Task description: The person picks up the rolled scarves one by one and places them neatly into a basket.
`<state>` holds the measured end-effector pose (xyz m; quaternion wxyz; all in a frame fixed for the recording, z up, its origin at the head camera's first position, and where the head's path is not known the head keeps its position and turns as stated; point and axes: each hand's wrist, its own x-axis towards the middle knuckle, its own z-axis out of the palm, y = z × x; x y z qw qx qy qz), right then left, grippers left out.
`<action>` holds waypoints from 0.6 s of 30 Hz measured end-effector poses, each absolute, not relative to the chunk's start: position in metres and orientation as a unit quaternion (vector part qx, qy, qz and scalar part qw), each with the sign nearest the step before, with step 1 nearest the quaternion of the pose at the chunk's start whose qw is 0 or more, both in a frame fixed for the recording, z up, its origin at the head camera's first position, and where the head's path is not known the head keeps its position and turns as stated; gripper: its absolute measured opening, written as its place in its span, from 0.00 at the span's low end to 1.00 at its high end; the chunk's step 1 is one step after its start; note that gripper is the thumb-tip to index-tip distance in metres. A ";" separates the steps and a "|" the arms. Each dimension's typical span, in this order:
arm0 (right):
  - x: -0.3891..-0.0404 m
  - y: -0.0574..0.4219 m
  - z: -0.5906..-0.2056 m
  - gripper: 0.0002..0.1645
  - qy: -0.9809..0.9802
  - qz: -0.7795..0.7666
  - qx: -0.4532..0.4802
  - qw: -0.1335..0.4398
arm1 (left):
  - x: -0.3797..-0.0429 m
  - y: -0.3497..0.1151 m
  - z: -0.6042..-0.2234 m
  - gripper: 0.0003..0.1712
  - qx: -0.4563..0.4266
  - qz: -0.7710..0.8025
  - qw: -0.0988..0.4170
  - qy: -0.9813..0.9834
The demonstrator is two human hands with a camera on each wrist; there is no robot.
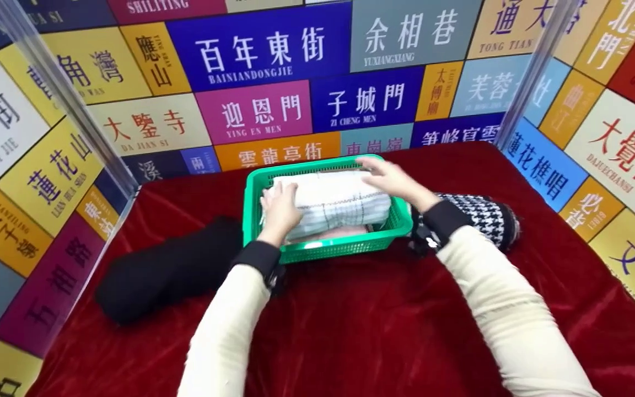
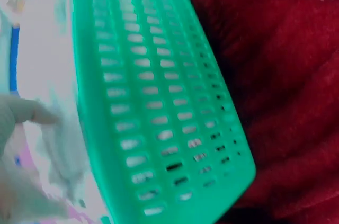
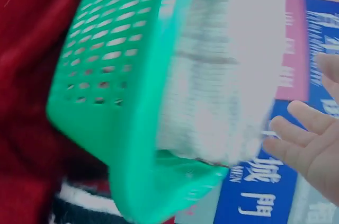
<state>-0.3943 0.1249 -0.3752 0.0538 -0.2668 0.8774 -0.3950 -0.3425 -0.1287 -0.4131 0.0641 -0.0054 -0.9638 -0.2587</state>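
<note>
A folded white cloth with thin dark checked lines (image 1: 333, 207) lies in a green plastic basket (image 1: 345, 240). At the bundle's left end my left hand (image 1: 281, 212) rests on the fabric; in the left wrist view its fingers (image 2: 32, 112) are spread beside the white cloth. My right hand (image 1: 392, 179) is over the basket's back right corner, slightly blurred, with its fingertips near the cloth's top. Extended, parted fingers (image 3: 303, 123) show in the right wrist view, with nothing between them. A pinkish piece (image 1: 328, 234) peeks out below the white bundle.
Left of the basket lies a rolled black cloth (image 1: 168, 270). A black-and-white houndstooth roll (image 1: 474, 218) sits to the right, partly behind my right forearm. Dark red velvet (image 1: 367, 325) covers the table. Panels with colourful street signs (image 1: 262, 49) enclose the back and sides.
</note>
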 end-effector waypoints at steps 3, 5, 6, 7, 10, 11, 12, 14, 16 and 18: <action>-0.387 0.159 -0.363 0.28 0.850 -0.473 -0.231 -0.012 | -0.332 -0.112 -0.412 0.33 -0.006 -0.289 0.098 -0.952; -0.380 0.186 -0.364 0.27 0.838 -0.500 -0.209 -0.066 | -0.321 -0.100 -0.416 0.32 -0.034 -0.310 0.115 -0.943; -0.377 0.200 -0.367 0.26 0.835 -0.505 -0.199 -0.092 | -0.315 -0.095 -0.417 0.31 -0.053 -0.317 0.122 -0.939; -0.374 0.215 -0.371 0.25 0.837 -0.501 -0.188 -0.116 | -0.309 -0.091 -0.419 0.31 -0.074 -0.316 0.127 -0.937; -0.366 0.258 -0.388 0.22 0.865 -0.448 -0.155 -0.167 | -0.289 -0.081 -0.423 0.29 -0.139 -0.298 0.143 -0.934; -0.364 0.271 -0.395 0.22 0.880 -0.418 -0.147 -0.173 | -0.283 -0.078 -0.424 0.29 -0.156 -0.290 0.146 -0.933; -0.363 0.284 -0.403 0.22 0.895 -0.388 -0.138 -0.172 | -0.278 -0.076 -0.425 0.29 -0.171 -0.286 0.147 -0.931; -0.361 0.306 -0.420 0.24 0.919 -0.340 -0.129 -0.152 | -0.269 -0.072 -0.426 0.30 -0.194 -0.287 0.139 -0.928; -0.360 0.324 -0.438 0.28 0.936 -0.303 -0.129 -0.120 | -0.262 -0.068 -0.427 0.31 -0.209 -0.291 0.120 -0.926; -0.358 0.337 -0.454 0.34 0.949 -0.273 -0.137 -0.081 | -0.257 -0.062 -0.429 0.33 -0.214 -0.290 0.092 -0.928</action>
